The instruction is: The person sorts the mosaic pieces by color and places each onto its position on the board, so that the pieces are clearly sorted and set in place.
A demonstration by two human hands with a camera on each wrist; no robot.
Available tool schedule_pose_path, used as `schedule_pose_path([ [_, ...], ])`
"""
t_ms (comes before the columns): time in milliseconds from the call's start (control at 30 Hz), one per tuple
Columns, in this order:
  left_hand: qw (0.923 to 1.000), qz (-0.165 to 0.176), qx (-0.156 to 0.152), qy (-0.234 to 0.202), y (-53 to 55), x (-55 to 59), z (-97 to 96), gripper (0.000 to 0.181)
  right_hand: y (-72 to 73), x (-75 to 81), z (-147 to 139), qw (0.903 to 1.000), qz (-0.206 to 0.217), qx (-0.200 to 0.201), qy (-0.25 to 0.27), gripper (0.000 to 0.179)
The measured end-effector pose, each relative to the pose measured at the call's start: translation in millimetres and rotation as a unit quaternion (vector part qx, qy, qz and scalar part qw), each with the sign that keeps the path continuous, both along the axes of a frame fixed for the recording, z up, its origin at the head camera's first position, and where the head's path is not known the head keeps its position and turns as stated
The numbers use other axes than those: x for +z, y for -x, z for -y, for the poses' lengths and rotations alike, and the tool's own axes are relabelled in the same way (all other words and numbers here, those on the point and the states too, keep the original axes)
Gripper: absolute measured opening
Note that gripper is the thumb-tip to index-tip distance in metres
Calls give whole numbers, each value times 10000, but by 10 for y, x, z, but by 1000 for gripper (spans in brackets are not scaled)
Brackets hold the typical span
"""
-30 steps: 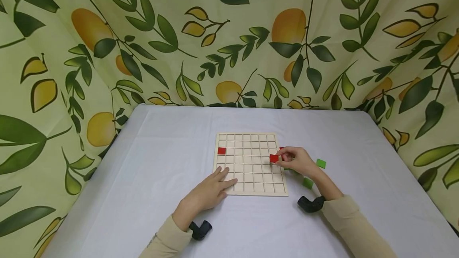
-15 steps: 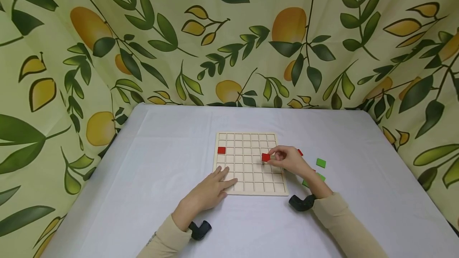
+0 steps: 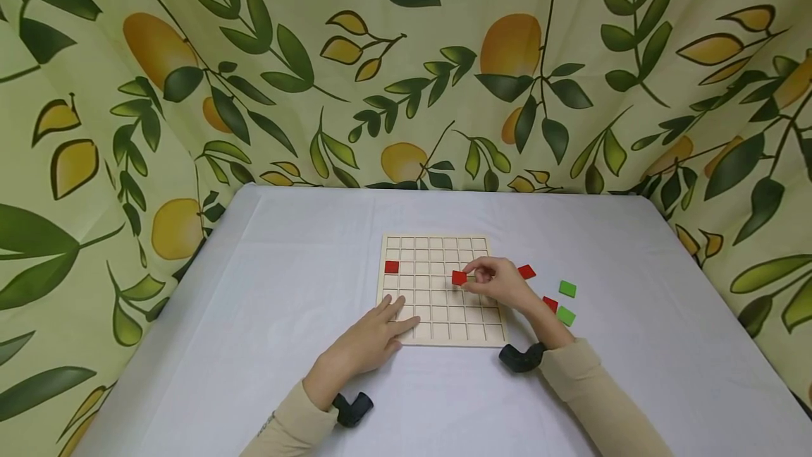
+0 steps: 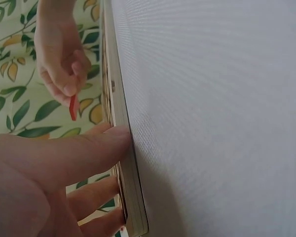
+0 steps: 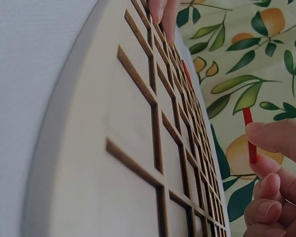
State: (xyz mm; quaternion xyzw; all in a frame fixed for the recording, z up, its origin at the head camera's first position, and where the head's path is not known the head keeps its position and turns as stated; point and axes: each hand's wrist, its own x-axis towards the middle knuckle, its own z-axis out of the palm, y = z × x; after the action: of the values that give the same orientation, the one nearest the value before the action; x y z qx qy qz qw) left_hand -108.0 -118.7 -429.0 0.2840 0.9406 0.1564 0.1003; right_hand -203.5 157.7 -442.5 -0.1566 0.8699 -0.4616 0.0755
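Note:
A pale wooden grid board [image 3: 438, 309] lies on the white-covered table. My left hand [image 3: 371, 333] rests on its near left corner, fingers spread over the squares; in the left wrist view the thumb [image 4: 89, 150] lies at the board's edge. Between thumb and fingertips my right hand [image 3: 501, 284] pinches a red square tile [image 3: 459, 278], held above the board right of its middle. Seen from the right wrist, that thin tile [image 5: 249, 136] is edge-on and apart from the grid. Another red tile [image 3: 392, 267] sits in a square of the leftmost column.
Right of the board lie loose red tiles [image 3: 526, 271] and green tiles [image 3: 567, 289], some near the right forearm. Black curved wrist pieces [image 3: 521, 358] hang at both cuffs. A leaf-and-fruit patterned curtain [image 3: 406, 90] stands behind the table and along its sides.
My right hand has moved left over the board with the red tile in its pinch, uncovering more loose tiles on the right. The left hand has stayed in place.

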Motion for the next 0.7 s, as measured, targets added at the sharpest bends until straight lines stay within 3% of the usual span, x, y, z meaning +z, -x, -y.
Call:
schedule_pose_path([
  [433,9998,132,130,-41,5,-33,10,45,65,-5,155,9999,-10,43,138,24],
  [700,10000,-55,5,8,-6,-8,13,45,82,0,252,9997,96,48,224,25],
])
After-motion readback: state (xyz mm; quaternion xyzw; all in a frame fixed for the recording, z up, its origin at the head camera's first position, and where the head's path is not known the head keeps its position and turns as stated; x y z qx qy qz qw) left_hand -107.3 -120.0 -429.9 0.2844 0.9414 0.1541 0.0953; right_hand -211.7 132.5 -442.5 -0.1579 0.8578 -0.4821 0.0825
